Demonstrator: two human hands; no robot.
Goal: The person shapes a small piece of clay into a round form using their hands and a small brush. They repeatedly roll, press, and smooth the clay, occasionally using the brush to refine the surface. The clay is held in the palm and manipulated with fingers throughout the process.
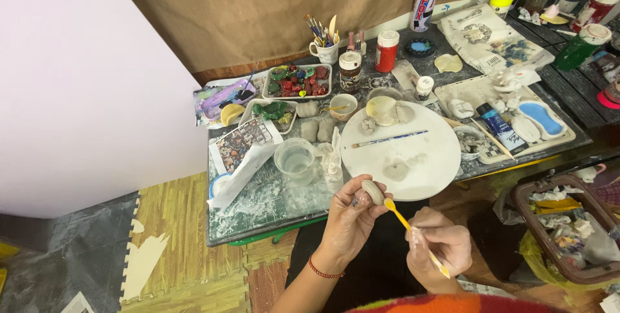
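Left hand [352, 213]: pinches grey clay piece [373, 191] | Right hand [439, 245]: holds yellow tool [407, 226], tip touching clay | Near edge of cluttered surface [258, 206]

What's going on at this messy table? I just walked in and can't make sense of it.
A person is working a small grey clay piece, pinched in the left hand, with a yellow modelling tool held in the right hand; the tool's tip meets the clay. Ahead on the table lie a round white board with a clay scrap and a paintbrush, a clear water cup and trays of coloured clay.
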